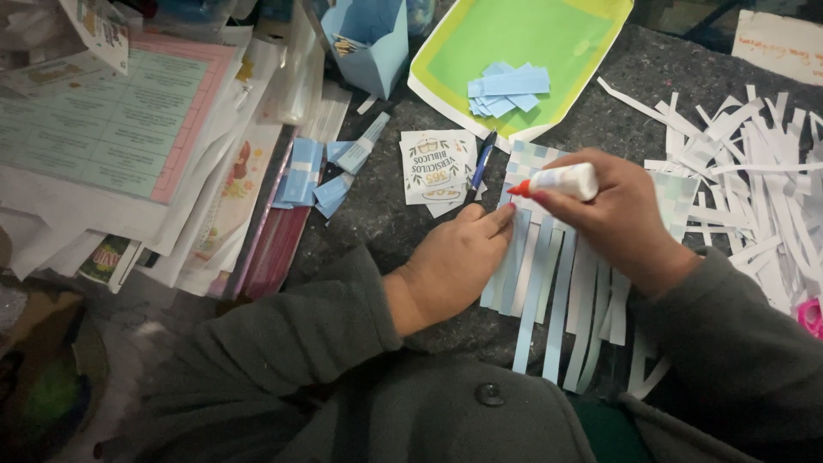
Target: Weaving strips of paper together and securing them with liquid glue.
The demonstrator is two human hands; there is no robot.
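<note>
A dark grey felt-like table top carries everything. In the middle lies a mat of woven blue and white paper strips. To its right sits a loose heap of white paper strips. At the far side lies a green tray with blue paper pieces. Near it rest a small printed card and a blue pen. On the left lie stacked papers.

White square card (green-printed) mid-table
</note>
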